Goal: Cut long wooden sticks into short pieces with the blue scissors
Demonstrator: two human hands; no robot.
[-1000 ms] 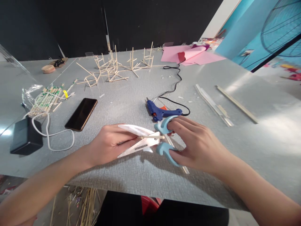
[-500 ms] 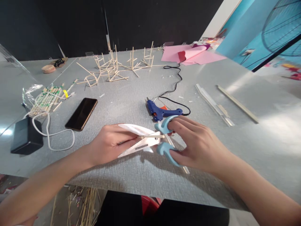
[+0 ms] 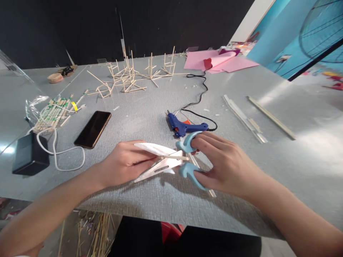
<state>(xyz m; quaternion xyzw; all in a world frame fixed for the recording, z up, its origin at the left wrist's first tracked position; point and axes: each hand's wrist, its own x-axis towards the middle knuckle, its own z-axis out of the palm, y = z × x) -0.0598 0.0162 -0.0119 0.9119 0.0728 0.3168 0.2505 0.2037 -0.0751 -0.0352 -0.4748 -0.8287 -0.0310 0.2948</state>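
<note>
My right hand (image 3: 223, 162) is closed round the light blue handles of a pair of scissors (image 3: 160, 166), whose blades stand apart and point left. Between those blades lies a thin wooden stick (image 3: 175, 157), its right end over the pivot. My left hand (image 3: 127, 160) pinches the stick's other end, which the fingers hide. Just beyond the scissors a blue hot glue gun (image 3: 184, 125) rests on the table, with a clear glue stick (image 3: 211, 193) partly seen under my right hand.
Stick frames (image 3: 131, 76) stand at the back. To the left are a phone (image 3: 93, 129), a black adapter (image 3: 30, 154) with white cable, and wrapped sticks (image 3: 56, 112). Pink paper (image 3: 198, 60) lies far right, near the glue gun's black cord (image 3: 205, 85). Clear strips (image 3: 243, 117) lie at right.
The stick has shifted slightly right and tilted a little between the blades. Both hands stay almost in the same place.
</note>
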